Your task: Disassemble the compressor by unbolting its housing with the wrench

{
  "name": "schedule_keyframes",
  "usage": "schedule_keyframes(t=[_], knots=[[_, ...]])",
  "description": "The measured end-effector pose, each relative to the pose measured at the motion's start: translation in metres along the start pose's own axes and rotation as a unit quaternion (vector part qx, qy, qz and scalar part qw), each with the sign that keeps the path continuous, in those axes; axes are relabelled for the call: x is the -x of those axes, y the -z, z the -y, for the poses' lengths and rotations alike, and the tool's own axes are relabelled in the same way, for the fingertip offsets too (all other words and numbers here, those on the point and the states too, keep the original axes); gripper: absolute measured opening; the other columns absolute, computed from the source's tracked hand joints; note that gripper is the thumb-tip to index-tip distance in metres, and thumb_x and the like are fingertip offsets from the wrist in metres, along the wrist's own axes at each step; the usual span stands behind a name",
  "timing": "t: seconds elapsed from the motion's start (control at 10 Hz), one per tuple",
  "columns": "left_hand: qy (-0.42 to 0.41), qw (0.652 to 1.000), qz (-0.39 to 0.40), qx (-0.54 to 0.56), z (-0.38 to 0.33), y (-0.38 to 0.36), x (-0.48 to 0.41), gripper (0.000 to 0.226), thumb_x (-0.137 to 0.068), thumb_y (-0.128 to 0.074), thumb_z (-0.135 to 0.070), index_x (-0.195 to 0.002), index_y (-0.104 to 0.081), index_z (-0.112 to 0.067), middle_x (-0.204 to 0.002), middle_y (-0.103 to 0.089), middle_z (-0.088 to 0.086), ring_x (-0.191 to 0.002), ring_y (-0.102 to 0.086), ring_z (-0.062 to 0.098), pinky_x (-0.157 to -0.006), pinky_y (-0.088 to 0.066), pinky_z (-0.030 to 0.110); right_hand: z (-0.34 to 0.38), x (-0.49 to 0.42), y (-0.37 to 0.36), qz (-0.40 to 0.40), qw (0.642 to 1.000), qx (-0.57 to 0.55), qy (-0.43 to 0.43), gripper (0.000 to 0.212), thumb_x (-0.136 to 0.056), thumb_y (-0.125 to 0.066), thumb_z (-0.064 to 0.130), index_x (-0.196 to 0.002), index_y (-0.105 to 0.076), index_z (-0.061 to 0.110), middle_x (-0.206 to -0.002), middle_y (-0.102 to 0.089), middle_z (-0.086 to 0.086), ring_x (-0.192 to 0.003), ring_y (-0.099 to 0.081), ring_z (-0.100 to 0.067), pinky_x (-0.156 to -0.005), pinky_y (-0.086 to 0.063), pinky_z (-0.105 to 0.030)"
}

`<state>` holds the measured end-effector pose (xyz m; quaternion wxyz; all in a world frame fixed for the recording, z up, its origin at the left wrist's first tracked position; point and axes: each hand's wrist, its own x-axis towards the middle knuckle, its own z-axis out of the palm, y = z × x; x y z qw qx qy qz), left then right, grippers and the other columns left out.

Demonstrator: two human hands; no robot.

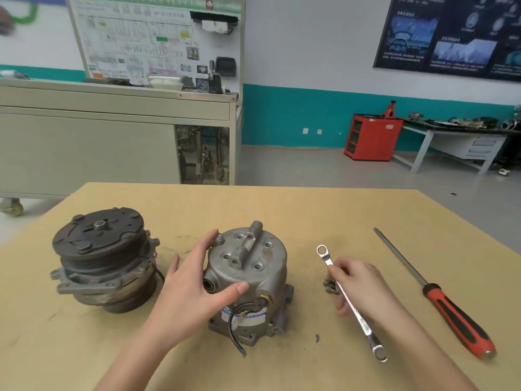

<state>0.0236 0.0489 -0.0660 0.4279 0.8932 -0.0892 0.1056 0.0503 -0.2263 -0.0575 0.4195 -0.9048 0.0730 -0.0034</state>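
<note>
Compressor housing (248, 275) stands mid-table (253, 204); cast metal, prob. heavy, stiff & smooth-domed, so brace it round the side. Left hand (194, 283) presses there w/ straight fingers. Right hand (363, 286) pinches the wrench (362, 321) mid-shaft.

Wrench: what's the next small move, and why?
Probably swing the wrench's ring end over to what looks like a last bolt at the housing's far-left rim. The right hand pinches the wrench off to the side, the left hand steadies the housing, its top holes look empty, and loose bolts lie beside the wrench.
</note>
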Motion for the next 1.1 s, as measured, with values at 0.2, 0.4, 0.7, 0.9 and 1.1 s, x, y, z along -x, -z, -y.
schedule_keyframes(t=[0.2,0.4,0.7,0.9,1.1], knots=[[0.003,1.0,-0.005,-0.014,0.0,-0.001,0.0,0.097,-0.054,-0.048,-0.086,-0.139,-0.012,-0.057,-0.125,-0.024,-0.045,-0.117,-0.022,-0.014,-0.122,0.002,0.037,-0.01,-0.016,-0.044,-0.039,0.954,0.287,0.073,0.028,-0.1,-0.043,0.033,-0.093,-0.063,0.014,-0.092,-0.069,-0.01,-0.091,-0.063,-0.029,-0.059,-0.032,-0.03],[-0.004,0.998,-0.041,-0.039,-0.002,-0.01,0.0,0.107,-0.056,-0.044,-0.088,-0.149,-0.017,-0.043,-0.128,-0.032,-0.038,-0.1,-0.009,-0.043,-0.122,0.003,0.039,-0.026,-0.025,-0.057,-0.069,0.945,0.298,0.12,0.026,-0.1,-0.044,0.032,-0.107,-0.062,0.015,-0.093,-0.067,-0.006,-0.084,-0.063,-0.026,-0.059,-0.042,-0.031],[0.007,0.997,-0.055,-0.045,-0.005,-0.022,-0.011,0.112,-0.059,-0.037,-0.09,-0.153,-0.007,-0.037,-0.148,-0.031,-0.027,-0.121,-0.019,-0.021,-0.123,0.0,0.041,-0.002,-0.007,-0.046,-0.138,0.959,0.114,0.221,0.047,-0.095,-0.042,0.043,-0.135,-0.05,0.021,-0.115,-0.057,0.005,-0.094,-0.059,-0.013,-0.074,-0.041,-0.024],[0.003,0.996,-0.075,-0.041,-0.003,-0.028,-0.019,0.113,-0.065,-0.042,-0.092,-0.155,-0.007,-0.033,-0.154,-0.031,-0.018,-0.138,-0.026,-0.004,-0.121,-0.002,0.042,0.032,0.018,-0.057,-0.009,0.956,-0.004,0.292,0.074,-0.073,-0.039,0.067,-0.138,-0.015,0.04,-0.138,-0.014,0.038,-0.119,-0.007,0.033,-0.091,-0.007,0.01],[0.013,0.997,-0.07,-0.04,-0.01,-0.025,-0.023,0.116,-0.061,-0.04,-0.088,-0.155,-0.003,-0.032,-0.156,-0.03,-0.016,-0.142,-0.027,0.001,-0.122,-0.007,0.045,0.04,0.017,-0.057,-0.025,0.961,-0.046,0.27,0.068,-0.083,-0.051,0.052,-0.144,-0.027,0.034,-0.148,-0.017,0.027,-0.131,-0.017,0.012,-0.099,-0.016,0.001]])
